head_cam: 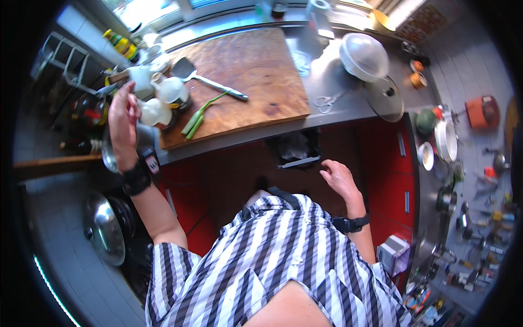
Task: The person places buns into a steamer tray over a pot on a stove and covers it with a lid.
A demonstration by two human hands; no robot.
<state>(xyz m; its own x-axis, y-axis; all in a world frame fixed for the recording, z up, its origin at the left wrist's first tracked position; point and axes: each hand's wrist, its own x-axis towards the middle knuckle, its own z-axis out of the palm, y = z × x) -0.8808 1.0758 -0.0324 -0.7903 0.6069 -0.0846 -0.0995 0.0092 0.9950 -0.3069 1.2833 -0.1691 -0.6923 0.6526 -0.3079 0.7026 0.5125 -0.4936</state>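
My left hand [124, 118] is raised at the left end of the counter, fingers pointing away from me and slightly bent, with nothing visible in it. Close beside it stand plastic jugs with pale tops, one nearer me [154, 112] and one behind it [172, 90]; whether the fingers touch them I cannot tell. On the wooden cutting board [261, 69] lie a spatula [212, 85] with a dark blade and a few pieces of green scallion [195, 122]. Hanging low before the counter, my right hand [339, 178] is empty, its fingers loosely bent and the thumb apart.
Scissors [327, 102], a glass lid [385, 99] and a pale plastic colander [363, 57] rest on the steel counter to the right. Below the front edge is a dark-lined bin [296, 149]. A metal pot lid [105, 229] lies at left, bowls [445, 141] at right.
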